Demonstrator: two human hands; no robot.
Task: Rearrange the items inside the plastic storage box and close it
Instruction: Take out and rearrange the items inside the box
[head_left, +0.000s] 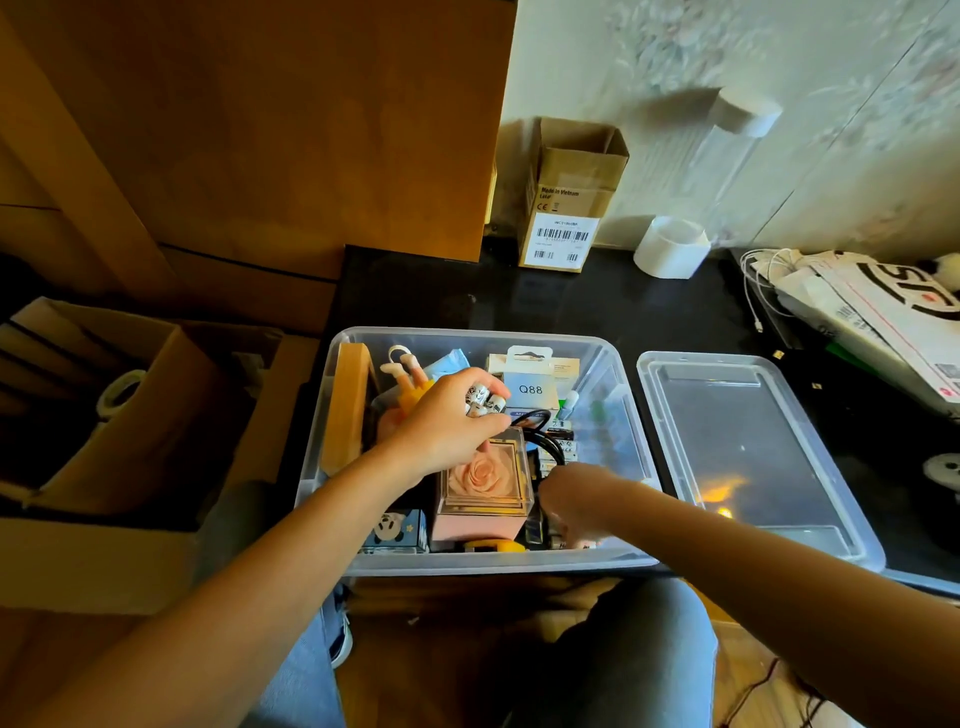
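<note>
The person's knees in blue jeans fill the bottom of the view, and both bare forearms reach forward from there into the clear plastic storage box, which sits open at the near edge of a dark surface.

The left hand hovers over the middle of the box with its fingers curled around a small bunch of white, patterned pieces; what they are is too small to tell. The right hand is low in the box's near right part, turned down among the contents and blurred, so I cannot tell whether it holds anything.

Under the left hand stands a clear case with a pink rose inside it. A black cable loops just to its right. A small blue box with a panda picture sits in the near left corner, and a yellow thing lies by the near wall. A wooden board leans against the left wall. A white packet marked Q88 stands upright toward the back.

The box's clear lid lies flat on the surface just beside the box, on its right. Further back, a small open cardboard carton stands against the wall, with a white roll near it. A large cardboard box sits off to the left.
</note>
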